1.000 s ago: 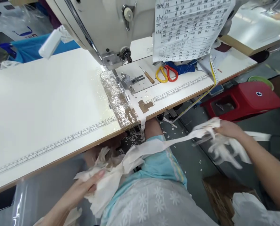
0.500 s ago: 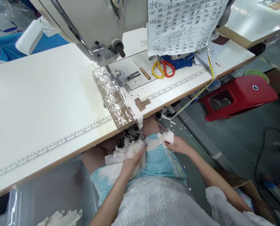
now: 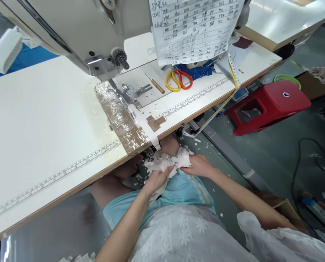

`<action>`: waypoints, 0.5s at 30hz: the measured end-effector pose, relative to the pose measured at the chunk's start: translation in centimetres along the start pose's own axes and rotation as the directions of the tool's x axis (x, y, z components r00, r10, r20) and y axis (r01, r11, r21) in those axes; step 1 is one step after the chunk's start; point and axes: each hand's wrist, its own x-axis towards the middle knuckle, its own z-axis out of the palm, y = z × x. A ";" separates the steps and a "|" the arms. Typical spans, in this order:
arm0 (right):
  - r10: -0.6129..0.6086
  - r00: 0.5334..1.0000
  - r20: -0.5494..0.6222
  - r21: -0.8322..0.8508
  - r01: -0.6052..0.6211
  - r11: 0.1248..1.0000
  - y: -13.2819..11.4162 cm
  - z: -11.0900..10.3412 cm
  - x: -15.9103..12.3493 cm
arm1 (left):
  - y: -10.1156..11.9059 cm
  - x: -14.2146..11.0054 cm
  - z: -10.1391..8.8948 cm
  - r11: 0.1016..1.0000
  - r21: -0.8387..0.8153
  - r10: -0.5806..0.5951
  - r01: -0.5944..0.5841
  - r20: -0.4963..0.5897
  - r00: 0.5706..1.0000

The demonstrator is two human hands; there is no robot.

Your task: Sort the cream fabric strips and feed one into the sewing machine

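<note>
Above my lap, just below the table edge, my left hand (image 3: 157, 180) is closed on a bunch of white fabric pieces (image 3: 158, 162) with ragged ends. My right hand (image 3: 198, 166) grips another bunch of white fabric pieces (image 3: 183, 158) close beside it. The two bunches almost touch, and I cannot tell whether they are joined. A white fabric strip (image 3: 148, 131) runs from the sewing machine (image 3: 102, 69) over the table edge, its lower end hanging near the left bunch.
Yellow-and-red-handled scissors (image 3: 184, 79) and a wooden-handled awl (image 3: 158, 86) lie on the table (image 3: 42, 120). A tape measure (image 3: 222, 108) hangs over the edge. A written sheet (image 3: 195, 32) hangs from the machine. A red stool (image 3: 271, 103) stands right; a clear plastic bin (image 3: 55, 218) is at lower left.
My left hand has lifted its fabric bunch off my lap and moved it up and right, towards the right hand. The right hand has shifted slightly left. The head view has turned slightly.
</note>
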 end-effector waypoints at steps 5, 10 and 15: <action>-0.007 1.000 -0.014 -0.058 0.006 0.998 -0.6 0.8 0.3 | 1.2 -1.3 -0.4 0.975 -0.069 -0.207 0.210 0.054 0.977; 0.099 0.994 -0.055 -0.061 -0.103 0.993 0.9 1.0 1.0 | 1.5 -2.6 0.1 0.986 -0.121 -0.126 0.119 -0.052 0.991; 0.390 0.917 -0.078 -0.058 -0.395 0.917 8.6 -0.6 -0.3 | -0.5 -8.4 -3.2 0.973 -0.037 -0.232 0.229 -0.196 0.953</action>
